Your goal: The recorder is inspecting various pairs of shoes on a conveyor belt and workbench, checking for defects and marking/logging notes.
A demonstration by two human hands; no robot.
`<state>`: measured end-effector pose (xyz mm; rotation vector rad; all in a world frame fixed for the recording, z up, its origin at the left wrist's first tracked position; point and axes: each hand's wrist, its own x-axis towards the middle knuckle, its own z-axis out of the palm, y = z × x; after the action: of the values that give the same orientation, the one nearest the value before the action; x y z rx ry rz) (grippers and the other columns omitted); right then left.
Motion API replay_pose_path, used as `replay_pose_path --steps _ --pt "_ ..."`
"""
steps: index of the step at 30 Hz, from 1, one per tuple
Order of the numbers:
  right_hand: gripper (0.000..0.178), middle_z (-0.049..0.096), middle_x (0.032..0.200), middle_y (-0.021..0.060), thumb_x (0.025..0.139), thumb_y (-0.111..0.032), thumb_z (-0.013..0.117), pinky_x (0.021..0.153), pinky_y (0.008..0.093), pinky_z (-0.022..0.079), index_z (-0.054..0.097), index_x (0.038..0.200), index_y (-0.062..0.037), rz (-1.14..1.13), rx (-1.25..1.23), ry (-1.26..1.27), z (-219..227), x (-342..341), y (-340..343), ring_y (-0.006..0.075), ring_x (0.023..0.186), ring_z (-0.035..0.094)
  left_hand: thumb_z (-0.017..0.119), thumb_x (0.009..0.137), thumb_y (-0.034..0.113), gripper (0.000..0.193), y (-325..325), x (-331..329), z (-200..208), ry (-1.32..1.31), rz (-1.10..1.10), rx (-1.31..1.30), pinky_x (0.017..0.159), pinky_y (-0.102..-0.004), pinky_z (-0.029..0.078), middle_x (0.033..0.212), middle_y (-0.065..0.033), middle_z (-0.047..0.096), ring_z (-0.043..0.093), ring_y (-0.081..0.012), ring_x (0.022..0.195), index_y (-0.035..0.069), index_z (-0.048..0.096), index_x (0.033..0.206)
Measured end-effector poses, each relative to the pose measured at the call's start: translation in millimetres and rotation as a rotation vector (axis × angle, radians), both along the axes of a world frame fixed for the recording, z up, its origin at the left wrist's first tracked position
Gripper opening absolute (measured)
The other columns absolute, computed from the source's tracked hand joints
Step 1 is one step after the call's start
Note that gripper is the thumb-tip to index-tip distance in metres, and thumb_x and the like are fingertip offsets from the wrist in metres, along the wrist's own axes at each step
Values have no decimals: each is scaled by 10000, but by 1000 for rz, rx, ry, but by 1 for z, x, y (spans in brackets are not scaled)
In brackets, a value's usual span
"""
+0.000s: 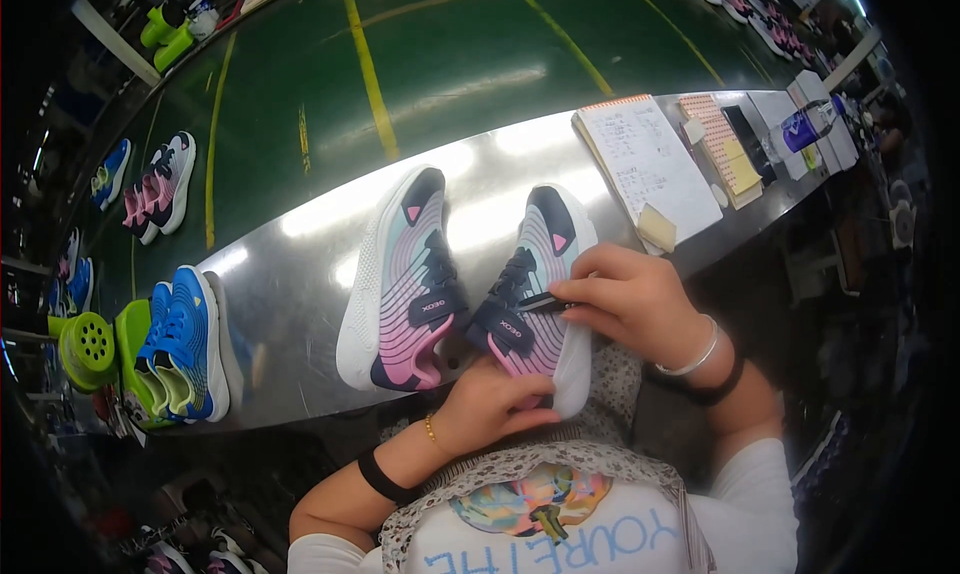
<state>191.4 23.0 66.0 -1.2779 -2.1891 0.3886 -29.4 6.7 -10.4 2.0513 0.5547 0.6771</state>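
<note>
My left hand point(495, 409) is closed on the heel end of a pink, navy and pale blue sneaker point(545, 274) with a white sole. Between the fingers of my right hand point(630, 299) is a slim black pointed tool point(545, 302), its tip against the sneaker's side by the dark strap. I cannot make out the tool's exact kind. To the left, the matching sneaker point(400, 284) rests on the metal ledge, toe pointing away, with no hand on it.
A pair of blue sneakers point(190, 339) stands at the left beside a bright green holder point(88, 349). Beyond runs a green belt point(450, 54) with yellow lines and more shoes point(160, 189). Notebooks point(650, 164), a dark phone point(748, 139) and a purple-labelled bottle point(800, 129) lie right.
</note>
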Motion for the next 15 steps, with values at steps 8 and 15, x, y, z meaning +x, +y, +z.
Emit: replay_pose_path --steps 8,15 --pt "198 599 871 17 713 -156 702 627 297 487 656 894 -91 70 -9 -60 4 1 6 195 749 611 749 699 309 254 3 -1 -2 -5 -4 38 710 -344 434 668 8 585 558 -244 739 154 630 862" --pt "198 599 884 11 715 -171 696 635 304 490 653 893 -95 181 -41 -100 6 7 11 200 768 613 753 696 307 256 1 -3 -6 -3 -8 -27 693 -343 432 667 7 587 553 -237 722 150 634 860"
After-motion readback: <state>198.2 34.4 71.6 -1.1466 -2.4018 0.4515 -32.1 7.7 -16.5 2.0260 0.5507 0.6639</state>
